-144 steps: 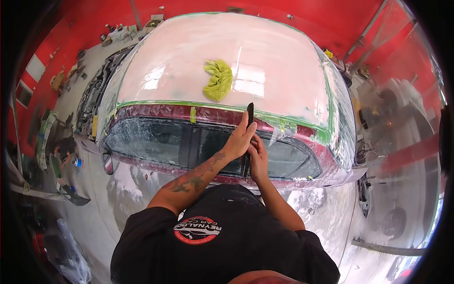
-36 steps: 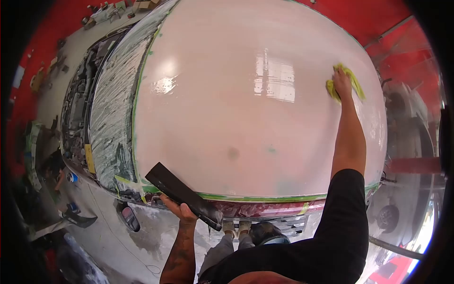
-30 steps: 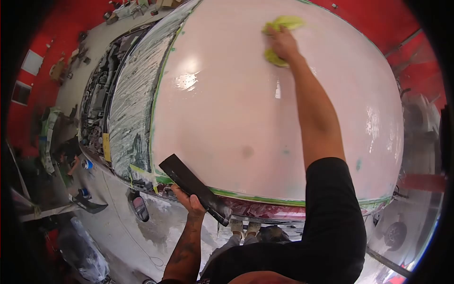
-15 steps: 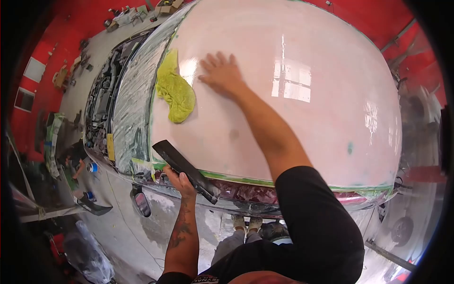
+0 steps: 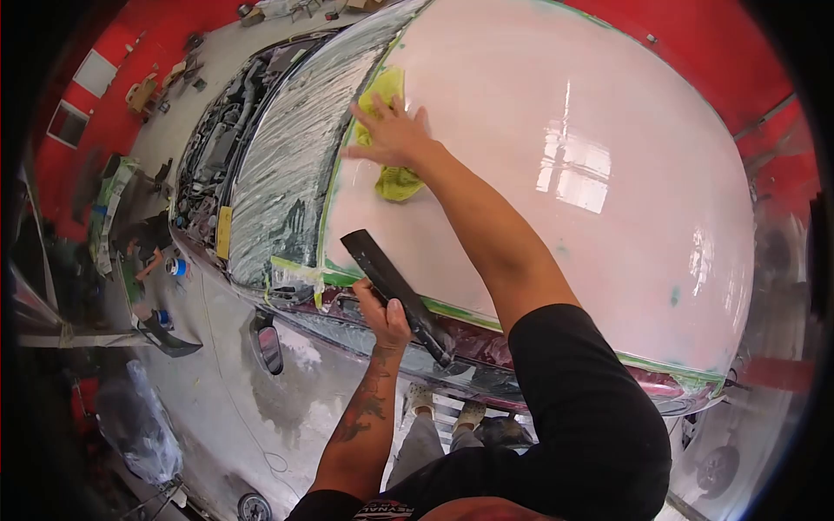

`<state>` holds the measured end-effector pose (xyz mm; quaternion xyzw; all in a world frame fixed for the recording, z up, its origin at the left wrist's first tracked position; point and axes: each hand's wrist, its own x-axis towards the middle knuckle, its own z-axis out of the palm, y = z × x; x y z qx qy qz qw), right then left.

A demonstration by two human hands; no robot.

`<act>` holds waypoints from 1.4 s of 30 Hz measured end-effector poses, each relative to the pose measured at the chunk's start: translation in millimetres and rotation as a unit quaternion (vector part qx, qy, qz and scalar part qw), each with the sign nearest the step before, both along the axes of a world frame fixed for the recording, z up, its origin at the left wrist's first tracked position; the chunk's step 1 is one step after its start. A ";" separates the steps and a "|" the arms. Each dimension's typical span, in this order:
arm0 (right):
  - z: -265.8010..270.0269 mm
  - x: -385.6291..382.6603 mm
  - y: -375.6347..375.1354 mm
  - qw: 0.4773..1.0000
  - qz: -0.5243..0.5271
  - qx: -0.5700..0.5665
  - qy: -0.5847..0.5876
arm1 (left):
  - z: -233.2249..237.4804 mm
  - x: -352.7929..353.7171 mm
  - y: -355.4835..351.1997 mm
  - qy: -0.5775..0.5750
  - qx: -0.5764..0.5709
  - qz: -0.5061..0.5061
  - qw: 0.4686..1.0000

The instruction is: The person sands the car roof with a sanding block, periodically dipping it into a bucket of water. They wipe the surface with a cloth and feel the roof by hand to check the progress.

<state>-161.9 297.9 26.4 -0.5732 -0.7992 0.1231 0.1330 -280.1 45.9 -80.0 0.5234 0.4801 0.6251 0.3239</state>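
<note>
My left hand (image 5: 387,319) is closed around a long black sanding block (image 5: 395,291), tilted over the near edge of a car roof (image 5: 495,113) coated in pale pink primer. Farther up, my right hand (image 5: 391,136) has its fingers spread. It overlaps a crumpled yellow-green cloth (image 5: 398,184) on the roof, hiding the cloth's middle. Green masking tape (image 5: 465,313) borders the roof along the near side. To the left, the windshield (image 5: 291,143) is covered in streaky, whitish plastic film.
The uncovered engine bay (image 5: 228,130) lies beyond the windshield. Below the roof edge, a side mirror (image 5: 268,343) juts from the car. A bumper (image 5: 109,208) and a blue-labelled can (image 5: 177,267) are at left, with plastic-wrapped parts (image 5: 143,425) on the floor.
My right hand has moved left across the roof from bare primer onto the cloth. My left hand still grips the sanding block, and the whole view has shifted and turned slightly.
</note>
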 end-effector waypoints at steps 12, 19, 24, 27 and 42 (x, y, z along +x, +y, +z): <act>70.4 124.8 22.6 0.960 -0.187 -0.035 0.204 | 4.9 0.3 -10.0 -0.059 -0.041 -0.048 0.996; -3.4 132.0 -17.8 0.980 -0.177 -0.002 -0.088 | 11.5 2.0 -8.9 -0.099 -0.053 -0.061 0.992; -1.1 101.2 76.4 0.978 -0.186 0.039 -0.088 | 17.1 -1.0 -8.3 -0.100 -0.069 -0.071 0.990; -10.5 72.9 111.9 0.981 -0.161 0.052 -0.100 | 7.0 1.0 -12.5 -0.110 -0.054 -0.059 0.991; -7.9 253.5 -169.7 0.857 -0.479 0.187 -0.031 | 66.4 -6.1 28.5 -0.063 -0.209 -0.090 0.972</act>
